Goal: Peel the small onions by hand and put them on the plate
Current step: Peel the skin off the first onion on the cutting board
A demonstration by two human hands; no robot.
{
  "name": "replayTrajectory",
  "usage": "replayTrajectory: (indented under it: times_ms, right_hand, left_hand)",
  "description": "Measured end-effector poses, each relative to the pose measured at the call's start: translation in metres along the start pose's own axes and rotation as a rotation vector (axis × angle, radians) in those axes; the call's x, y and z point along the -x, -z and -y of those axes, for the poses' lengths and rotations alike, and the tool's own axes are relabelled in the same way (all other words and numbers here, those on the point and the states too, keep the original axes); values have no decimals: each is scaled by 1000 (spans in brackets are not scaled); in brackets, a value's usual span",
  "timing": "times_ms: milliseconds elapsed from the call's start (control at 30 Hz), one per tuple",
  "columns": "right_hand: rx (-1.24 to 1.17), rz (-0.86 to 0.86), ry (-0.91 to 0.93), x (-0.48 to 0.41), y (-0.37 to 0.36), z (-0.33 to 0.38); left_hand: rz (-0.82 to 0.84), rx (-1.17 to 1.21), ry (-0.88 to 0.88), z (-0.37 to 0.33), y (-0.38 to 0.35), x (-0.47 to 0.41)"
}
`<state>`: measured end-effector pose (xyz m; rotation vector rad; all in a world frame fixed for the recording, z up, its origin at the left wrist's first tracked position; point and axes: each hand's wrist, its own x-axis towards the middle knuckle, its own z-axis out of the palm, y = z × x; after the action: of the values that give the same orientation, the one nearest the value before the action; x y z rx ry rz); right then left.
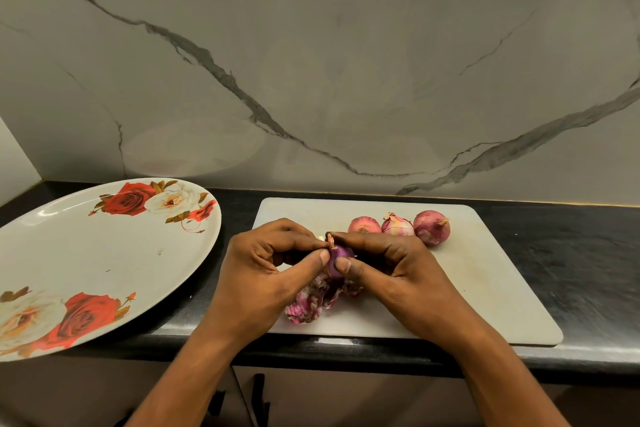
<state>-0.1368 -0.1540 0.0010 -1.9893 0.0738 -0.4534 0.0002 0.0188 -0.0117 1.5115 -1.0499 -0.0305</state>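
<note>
Pinched glossy purple onion (338,258) in curled fingers of left hand (263,274) and right hand (391,263). Had pink skins (308,305) heaped beneath, at board's (485,288) front edge.

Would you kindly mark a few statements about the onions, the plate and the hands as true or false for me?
1. The left hand and the right hand both hold one purple onion over the cutting board. True.
2. Peeled onions already lie on the plate. False: no onions are on it.
3. Three unpeeled onions sit on the board beyond the hands. True.
4. The loose peels lie on the plate. False: they lie on the board beneath the hands.
</note>
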Motion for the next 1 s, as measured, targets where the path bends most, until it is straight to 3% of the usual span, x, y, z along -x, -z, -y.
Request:
replayTrajectory:
  times_ms: [433,767,1000]
  right_hand:
    - [-73,-27,7,-1,0,-2]
    - [-80,-43,9,0,0,1]
    - [-80,-61,-2,-1,-1,1]
  left_hand:
    - [-31,-123,-38,-5,-5,1]
    - [-31,-30,-65,-5,-3,1]
    - [-37,-105,-106,-6,-2,1]
